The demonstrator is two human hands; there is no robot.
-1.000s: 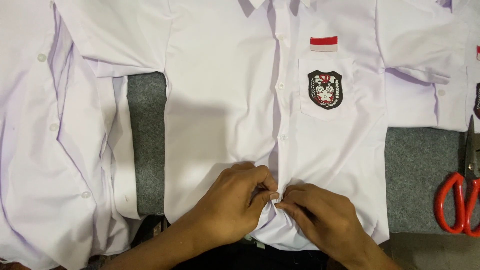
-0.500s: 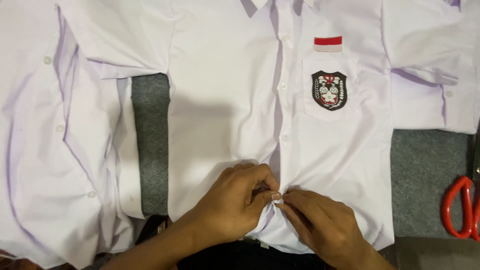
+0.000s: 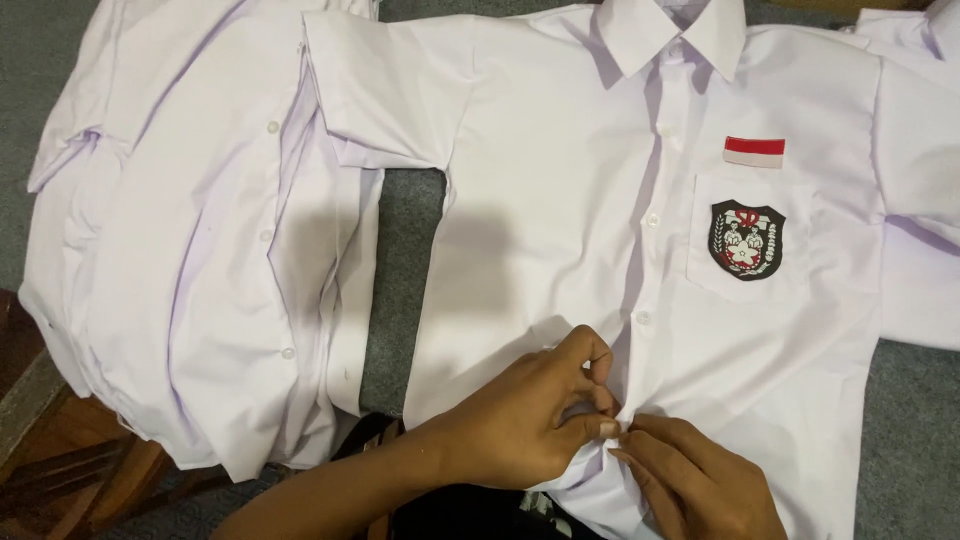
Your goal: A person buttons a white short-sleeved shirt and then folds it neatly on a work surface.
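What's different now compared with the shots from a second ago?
The view has shifted: the collar now shows, the red-handled scissors have dropped out of frame at right, and more of the shirt pile shows at left. Unchanged: left hand and right hand keep their pinching grip on the white shirt at its lower placket.

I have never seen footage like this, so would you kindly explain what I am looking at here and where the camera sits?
There is no machine here: a person wears a camera on the head, looking down at their own two bare hands. A white short-sleeved shirt lies face up on a grey felt-like surface; it has a shield-shaped badge on the chest pocket and a red-and-white patch above. The left hand and right hand pinch the button strip near the hem, by the lowest button. A pile of similar white shirts lies to the left.
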